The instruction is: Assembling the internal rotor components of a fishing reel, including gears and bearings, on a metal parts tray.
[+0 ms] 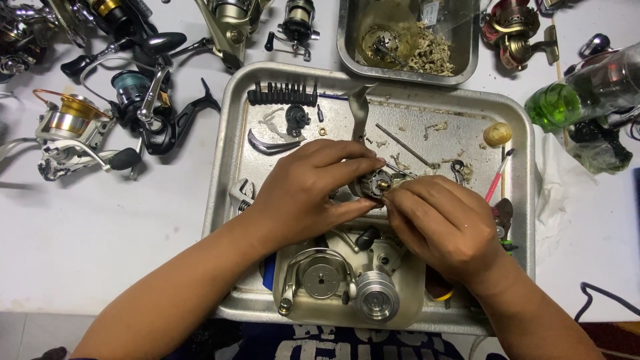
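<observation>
We view both hands from above, meeting over a large metal tray [520, 200]. The left hand [303, 193] grips a small reel body [373, 183], fingers curled over its top and thumb beneath it. The right hand [443, 223] pinches at the right side of the same part with its fingertips [393, 198]; what lies between those tips is too small to tell. The reel body thus sits between the two hands, touching both, just above the tray floor.

Directly below the hands, toward the person, we count one shallow dish [413, 293] holding one silver spool [377, 297] and one rotor with bail wire [320, 277]. Beyond the left hand lies one black bit holder [283, 95] and one curved metal strip [270, 145]. Beyond the right hand lies one thin metal rod [407, 148]; just right of that hand rests one pink-handled brush [497, 177], with one yellowish ball [497, 134] farther off.

Well apart to the left of the left hand, on the white table [100, 247], we count two complete spinning reels, one gold-spooled [70, 127] and one black with a teal spool [150, 110]. One second tray [407, 37] stands far beyond the hands, and one green bottle [587, 90] lies far right.
</observation>
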